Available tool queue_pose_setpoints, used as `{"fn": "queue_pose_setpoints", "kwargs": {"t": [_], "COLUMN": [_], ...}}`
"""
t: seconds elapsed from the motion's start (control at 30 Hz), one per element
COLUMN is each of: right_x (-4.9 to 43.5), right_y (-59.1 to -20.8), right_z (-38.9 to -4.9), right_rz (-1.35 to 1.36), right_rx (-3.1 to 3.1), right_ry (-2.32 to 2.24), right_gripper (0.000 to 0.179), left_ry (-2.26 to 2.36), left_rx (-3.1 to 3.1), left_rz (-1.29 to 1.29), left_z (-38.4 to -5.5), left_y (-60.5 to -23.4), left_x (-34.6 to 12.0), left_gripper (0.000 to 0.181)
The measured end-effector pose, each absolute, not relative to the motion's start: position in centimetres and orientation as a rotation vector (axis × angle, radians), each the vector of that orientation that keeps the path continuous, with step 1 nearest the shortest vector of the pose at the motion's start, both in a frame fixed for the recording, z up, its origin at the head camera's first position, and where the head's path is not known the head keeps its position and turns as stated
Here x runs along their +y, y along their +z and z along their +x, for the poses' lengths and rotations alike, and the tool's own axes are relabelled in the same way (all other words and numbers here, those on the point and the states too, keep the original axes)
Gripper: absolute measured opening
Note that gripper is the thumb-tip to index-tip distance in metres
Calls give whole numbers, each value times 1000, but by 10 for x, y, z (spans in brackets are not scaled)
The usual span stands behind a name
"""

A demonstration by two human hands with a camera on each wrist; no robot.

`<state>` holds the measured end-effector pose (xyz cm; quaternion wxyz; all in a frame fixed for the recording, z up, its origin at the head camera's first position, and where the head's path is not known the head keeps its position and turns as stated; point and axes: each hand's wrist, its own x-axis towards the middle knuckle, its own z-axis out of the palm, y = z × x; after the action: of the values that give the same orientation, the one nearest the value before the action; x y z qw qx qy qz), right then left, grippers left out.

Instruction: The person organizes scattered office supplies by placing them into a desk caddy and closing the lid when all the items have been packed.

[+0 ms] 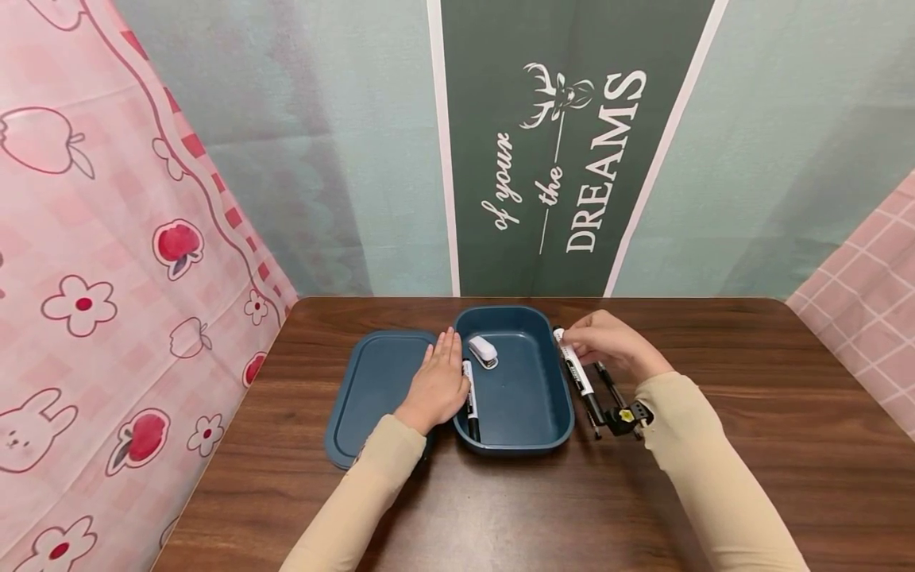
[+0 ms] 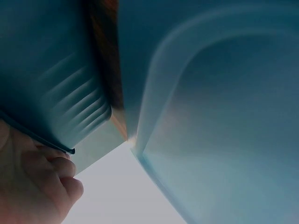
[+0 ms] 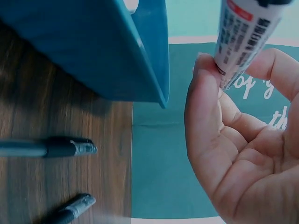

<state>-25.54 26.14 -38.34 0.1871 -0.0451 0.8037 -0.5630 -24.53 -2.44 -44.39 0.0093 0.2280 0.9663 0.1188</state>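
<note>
My right hand (image 1: 608,340) pinches a white marker with black ends (image 1: 576,367), held slanted just outside the right wall of a blue box (image 1: 515,447). In the right wrist view, the thumb and fingers meet around the marker barrel (image 3: 240,39). On the box's left rim rests my left hand (image 1: 438,381), fingers extended and thumb toward the inside. The left wrist view has that hand (image 2: 39,182) right at the rim, above the ridged wall. Inside the box, a small white stapler (image 1: 484,351) lies toward the back and another marker (image 1: 471,401) along the left wall.
A flat blue lid (image 1: 379,381) lies left of the box, partly under the left forearm. Two pens lie on the wooden table (image 1: 543,508) right of the box; one pen (image 3: 70,147) shows its dark grip. Behind the table hangs a printed curtain (image 1: 529,262).
</note>
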Motion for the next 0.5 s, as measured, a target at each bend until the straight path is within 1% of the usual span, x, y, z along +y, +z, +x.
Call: {"fn": "queue_pose_setpoints", "kwargs": {"t": [0.1,0.4,0.5], "right_x": [257,238,232], "right_y": [-383,-382,-383], "right_z": [-256,-261,-263], "right_rz": [-139,-91,-122], "right_rx": [2247,2289,2302], "right_ry": [-1602,-1552,-1541], "right_gripper": [26,14,15], "left_ry": [373,371,371], "left_rx": [3019,3017,3020], "left_rz": [714,712,713], "left_z": [-245,-246,-245], "left_y": [-444,-444,-444], "left_x": [-24,-24,-24], "left_gripper": [62,62,62]}}
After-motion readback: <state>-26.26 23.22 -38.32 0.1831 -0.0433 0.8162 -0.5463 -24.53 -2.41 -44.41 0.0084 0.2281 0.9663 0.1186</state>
